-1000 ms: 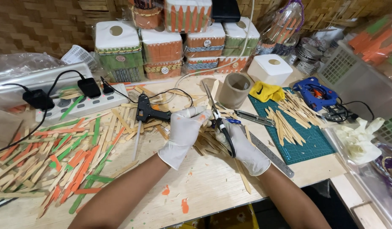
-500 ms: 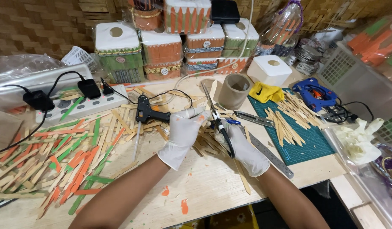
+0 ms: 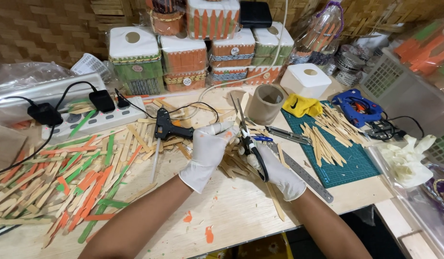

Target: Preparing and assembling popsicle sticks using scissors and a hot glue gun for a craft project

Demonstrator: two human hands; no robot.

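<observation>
Little differs from a second ago. The left hand [image 3: 207, 153] sits a touch lower over the sticks [image 3: 231, 160], and the scissors [image 3: 248, 139] in the right hand [image 3: 275, 170] tilt slightly more upright.

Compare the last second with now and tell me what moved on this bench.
Almost nothing moved. The white-gloved left hand still pinches a plain wooden craft stick, and the white-gloved right hand keeps its grip on the black-handled scissors, blades pointing away over the stick pile as before. The black glue gun, cardboard tape roll and green cutting mat stayed put.
</observation>
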